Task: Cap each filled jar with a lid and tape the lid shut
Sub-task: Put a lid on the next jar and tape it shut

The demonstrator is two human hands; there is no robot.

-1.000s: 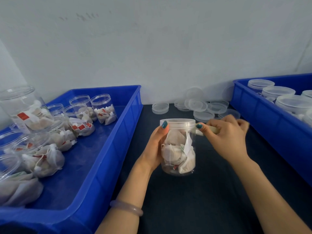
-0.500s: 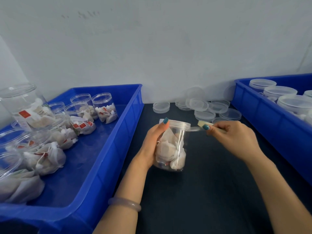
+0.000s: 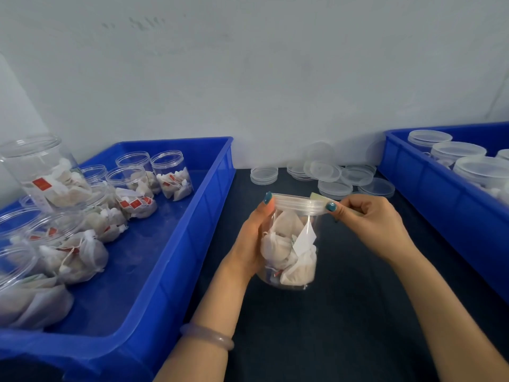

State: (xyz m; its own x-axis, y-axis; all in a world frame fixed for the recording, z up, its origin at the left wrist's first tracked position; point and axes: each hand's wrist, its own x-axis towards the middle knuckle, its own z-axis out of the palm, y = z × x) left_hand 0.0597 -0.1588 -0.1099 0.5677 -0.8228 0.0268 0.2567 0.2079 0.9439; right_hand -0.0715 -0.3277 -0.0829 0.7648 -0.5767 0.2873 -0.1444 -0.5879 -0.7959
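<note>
- Across the dark counter (image 3: 344, 312), two blue bins flank the work spot. The left bin (image 3: 176, 244) holds filled open jars (image 3: 170, 175) awaiting lids, and the right bin (image 3: 429, 194) holds capped jars (image 3: 457, 153), so work seemingly passes left to right.
- Between the bins sits the jar (image 3: 289, 252), near upright and full of tea bags, with its lid (image 3: 298, 202) already on.
- Loose lids (image 3: 322, 172) lie heaped behind it by the wall, within easy reach.
- The left hand (image 3: 252, 238) wraps the jar's side with one fingertip up at the lid rim, and its grip steadies the jar.
- The right hand (image 3: 369, 219), knuckles up, pinches at the lid's right edge. Its grip seems closed on a pale tape strip (image 3: 316, 197), laying it against the rim.
</note>
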